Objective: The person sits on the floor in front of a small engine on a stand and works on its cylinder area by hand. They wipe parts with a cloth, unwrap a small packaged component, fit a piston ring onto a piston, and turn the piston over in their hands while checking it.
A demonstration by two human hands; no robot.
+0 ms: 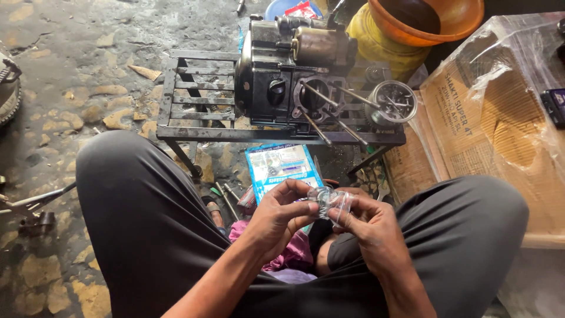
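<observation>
Between my knees, my left hand (pixel 281 211) and my right hand (pixel 366 224) both pinch a small clear plastic packet (pixel 329 200) with something small and pale inside; I cannot tell what it is. I sit low, with dark grey trousers on both legs. Straight ahead a black motorcycle engine (pixel 282 70) rests on a low metal stand (pixel 194 100), its cylinder opening and several long studs (pixel 329 115) pointing toward me. A round metal cylinder part (pixel 391 103) lies on the stand to the engine's right.
A blue and white parts package (pixel 281 168) lies on the ground under the stand, with loose tools (pixel 226 200) beside it. A plastic-wrapped cardboard box (pixel 500 118) stands at right. Behind it sit an orange bowl (pixel 429 20) on a yellow container. Pink cloth (pixel 294 256) lies under my hands.
</observation>
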